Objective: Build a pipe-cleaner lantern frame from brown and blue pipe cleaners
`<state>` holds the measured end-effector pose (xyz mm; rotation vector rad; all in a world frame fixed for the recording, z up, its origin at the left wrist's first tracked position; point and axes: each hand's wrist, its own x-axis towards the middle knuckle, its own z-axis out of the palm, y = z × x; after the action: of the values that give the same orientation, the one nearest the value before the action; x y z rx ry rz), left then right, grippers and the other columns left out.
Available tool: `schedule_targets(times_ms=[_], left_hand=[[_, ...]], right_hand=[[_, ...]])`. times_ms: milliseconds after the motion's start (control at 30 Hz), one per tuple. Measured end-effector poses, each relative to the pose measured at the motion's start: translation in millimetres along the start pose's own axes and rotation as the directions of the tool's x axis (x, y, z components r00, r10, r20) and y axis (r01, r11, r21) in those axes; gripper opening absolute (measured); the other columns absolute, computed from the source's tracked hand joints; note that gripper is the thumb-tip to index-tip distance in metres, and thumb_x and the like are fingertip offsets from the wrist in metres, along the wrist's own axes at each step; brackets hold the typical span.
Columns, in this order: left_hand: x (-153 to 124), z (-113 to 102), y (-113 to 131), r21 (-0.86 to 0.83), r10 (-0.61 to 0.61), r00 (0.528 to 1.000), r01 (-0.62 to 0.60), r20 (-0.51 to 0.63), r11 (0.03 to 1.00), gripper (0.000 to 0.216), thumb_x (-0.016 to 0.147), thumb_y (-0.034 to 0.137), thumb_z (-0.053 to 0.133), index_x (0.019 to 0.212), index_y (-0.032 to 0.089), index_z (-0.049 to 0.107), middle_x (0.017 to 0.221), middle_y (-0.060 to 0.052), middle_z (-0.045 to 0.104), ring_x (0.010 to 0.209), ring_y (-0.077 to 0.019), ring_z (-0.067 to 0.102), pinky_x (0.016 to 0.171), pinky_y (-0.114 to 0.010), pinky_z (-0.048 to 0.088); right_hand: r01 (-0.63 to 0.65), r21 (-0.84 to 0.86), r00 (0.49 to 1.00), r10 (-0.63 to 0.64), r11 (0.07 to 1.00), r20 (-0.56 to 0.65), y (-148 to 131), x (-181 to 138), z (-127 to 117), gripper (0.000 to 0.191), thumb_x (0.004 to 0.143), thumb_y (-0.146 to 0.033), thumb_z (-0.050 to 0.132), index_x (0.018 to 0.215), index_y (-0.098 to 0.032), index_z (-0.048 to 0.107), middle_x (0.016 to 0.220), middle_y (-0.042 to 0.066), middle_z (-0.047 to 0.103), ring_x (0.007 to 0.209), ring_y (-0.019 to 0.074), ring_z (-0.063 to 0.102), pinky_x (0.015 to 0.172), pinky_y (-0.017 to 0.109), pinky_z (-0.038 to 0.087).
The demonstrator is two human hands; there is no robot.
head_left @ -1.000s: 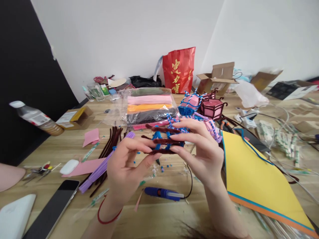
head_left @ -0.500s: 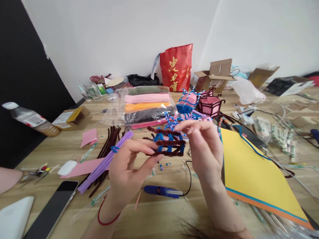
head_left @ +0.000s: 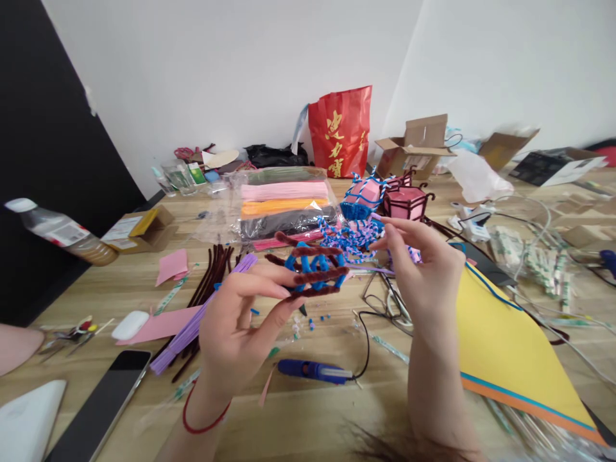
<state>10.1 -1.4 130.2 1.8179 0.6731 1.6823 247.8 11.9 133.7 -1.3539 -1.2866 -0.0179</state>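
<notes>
My left hand (head_left: 250, 308) pinches a small lattice frame of bent pipe cleaners (head_left: 320, 276), with brown bars running across and blue pieces between them. Fingers are on top and the thumb is beneath, so the frame's left end is partly hidden. My right hand (head_left: 423, 269) is apart from the frame, raised to its right, with fingers loosely bent and apart. Its fingertips appear in front of a tangle of blue-and-white twisted pipe cleaners (head_left: 344, 240); nothing shows clearly between them. Under the frame, a blue glue gun (head_left: 312, 371) lies on the table.
Purple pipe cleaners (head_left: 206, 314) and brown pipe cleaners (head_left: 209, 273) lie at left, near a phone (head_left: 99, 407). Yellow sheets (head_left: 510, 340) are at right. Pink lanterns (head_left: 405, 204), packed pipe cleaners (head_left: 283, 208) and a red bag (head_left: 341, 131) stand behind. Cables cross the right side.
My right hand has moved right, away from the frame. My left hand has shifted slightly left with the frame, which now shows at a different angle.
</notes>
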Motion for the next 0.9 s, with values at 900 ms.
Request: schedule_targets(times_ms=[900], left_hand=[[4.9, 0.9, -1.6, -0.215, -0.289, 0.957, 0.275, -0.036, 0.937, 0.015, 0.087, 0.025, 0.081, 0.089, 0.023, 0.066, 0.093, -0.002, 0.079, 0.085, -0.0176, 0.079, 0.078, -0.028, 0.065]], right_hand=[[0.415, 0.346, 0.788, -0.523, 0.841, 0.324, -42.6, -21.3, -3.8, 0.026, 0.089, -0.023, 0.078, 0.113, -0.027, 0.068, 0.126, 0.009, 0.065, 0.118, 0.0257, 0.066, 0.098, 0.044, 0.062]])
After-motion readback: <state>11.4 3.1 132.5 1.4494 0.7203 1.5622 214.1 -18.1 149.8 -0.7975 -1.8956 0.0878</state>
